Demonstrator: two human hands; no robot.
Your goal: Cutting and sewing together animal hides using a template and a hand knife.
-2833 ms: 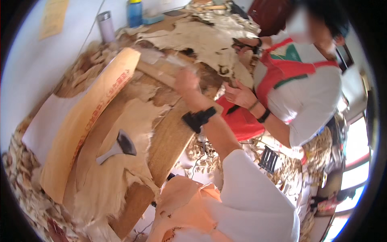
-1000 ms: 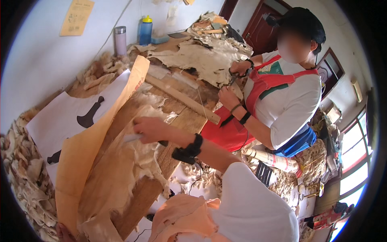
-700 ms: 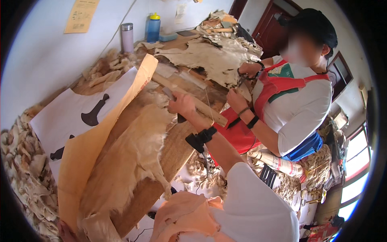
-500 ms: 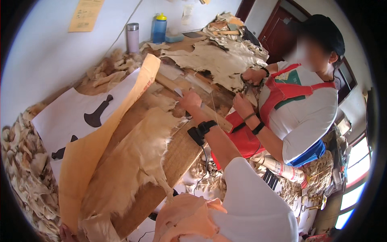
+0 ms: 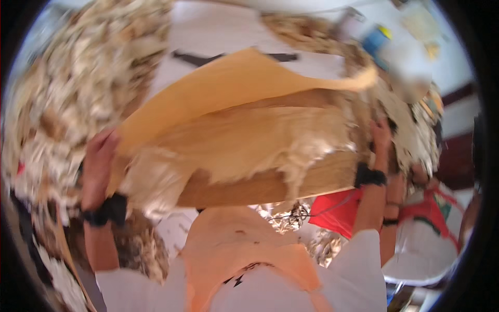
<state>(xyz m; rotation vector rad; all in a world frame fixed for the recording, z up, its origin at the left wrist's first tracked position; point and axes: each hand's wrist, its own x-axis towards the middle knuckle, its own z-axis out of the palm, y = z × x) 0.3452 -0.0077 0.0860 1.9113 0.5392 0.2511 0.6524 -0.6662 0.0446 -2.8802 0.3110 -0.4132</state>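
My left hand [image 5: 99, 148], at the left, has its fingers closed on the edge of a long orange paper sheet [image 5: 218, 91]. A pale furred hide [image 5: 244, 140] lies along the wooden board [image 5: 228, 187]. Behind the orange paper is a white sheet [image 5: 213, 23] with black cut-out shapes [image 5: 280, 56], partly covered. My right hand [image 5: 381, 132] is at the board's right end, fingers curled beside something dark; what it holds is blurred and I cannot make it out.
A co-worker in a red apron [image 5: 426, 229] is close on my right. Heaps of hide scraps [image 5: 67, 88] fill the left. A blue bottle [image 5: 371, 44] and a steel-topped cup [image 5: 351, 23] stand by the back wall. More cream hides [image 5: 416, 130] lie at right.
My view has swung round toward the table and down. My left hand, mostly out of view earlier, now shows fully on the orange paper. My right hand is at the board's right end.
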